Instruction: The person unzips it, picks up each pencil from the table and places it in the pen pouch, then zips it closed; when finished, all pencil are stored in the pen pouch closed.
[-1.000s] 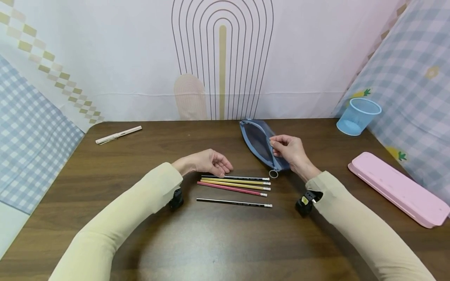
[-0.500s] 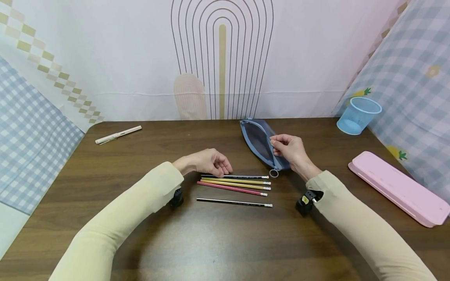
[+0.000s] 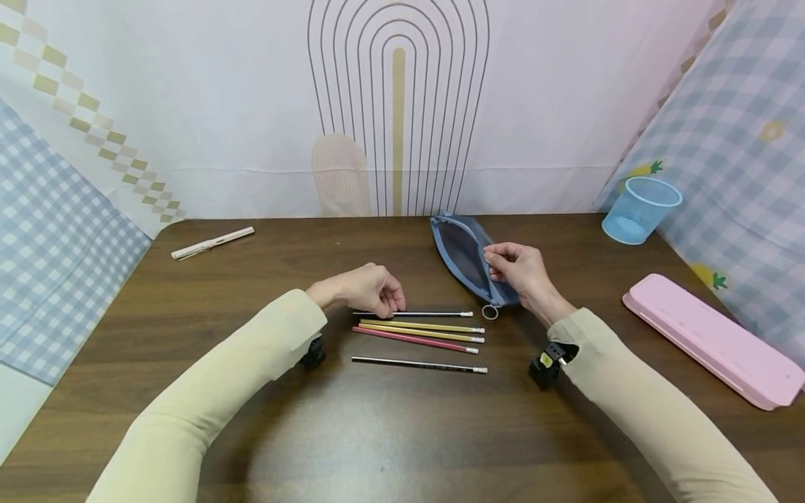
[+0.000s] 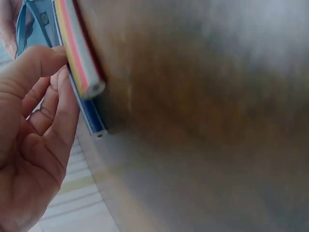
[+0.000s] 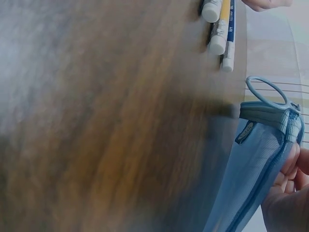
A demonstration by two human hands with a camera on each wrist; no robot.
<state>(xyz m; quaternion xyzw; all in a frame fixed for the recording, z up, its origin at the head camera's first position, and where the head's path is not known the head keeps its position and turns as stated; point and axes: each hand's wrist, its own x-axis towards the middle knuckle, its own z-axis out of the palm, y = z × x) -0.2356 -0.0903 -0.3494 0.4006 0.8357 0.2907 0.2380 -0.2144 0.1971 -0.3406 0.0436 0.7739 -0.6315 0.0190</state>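
Observation:
My left hand (image 3: 367, 288) pinches a dark pencil (image 3: 434, 314) between thumb and fingers near its left end. In the left wrist view this dark blue pencil (image 4: 91, 115) runs beside the others. On its near side lie two yellow pencils (image 3: 434, 326) and a red pencil (image 3: 415, 339), with a black pencil (image 3: 415, 363) apart from them, closer to me. All have white erasers pointing right. My right hand (image 3: 518, 269) pinches the edge of a blue mesh zip pouch (image 3: 463, 253), whose mouth gapes toward the left. A ring (image 3: 490, 312) hangs from its zipper end.
A white pen (image 3: 212, 243) lies at the back left of the brown table (image 3: 314, 433). At the right stand a light blue mesh cup (image 3: 640, 209) and, nearer, a pink pencil case (image 3: 713, 342). A patterned cloth (image 3: 251, 126) hangs behind the table.
The dark pencil under my left hand has slid a little left and away from the yellow ones, and the left fingers have drawn in. My right hand and the pouch stay put.

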